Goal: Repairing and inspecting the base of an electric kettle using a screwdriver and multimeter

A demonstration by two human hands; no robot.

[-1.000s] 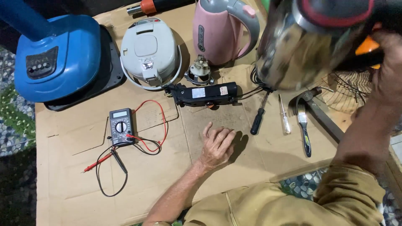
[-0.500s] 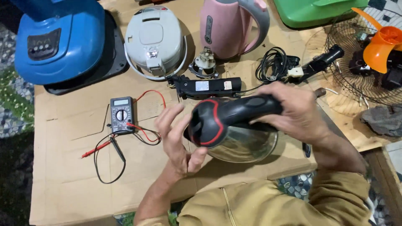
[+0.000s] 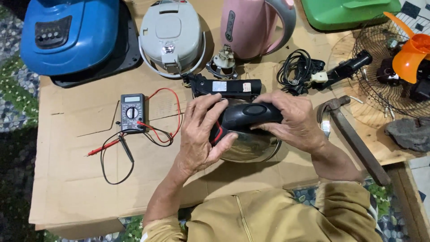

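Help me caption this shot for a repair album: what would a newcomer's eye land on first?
First, the two hands in the middle: the left hand and right hand grip a steel kettle by its black handle over the cardboard-covered table. Next, the colours along the far edge: a blue appliance at the left, a pink kettle in the centre, and an orange fan blade at the right.

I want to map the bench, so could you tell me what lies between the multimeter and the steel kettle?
In the head view, the left hand and red probe wires lie between the multimeter and the kettle.
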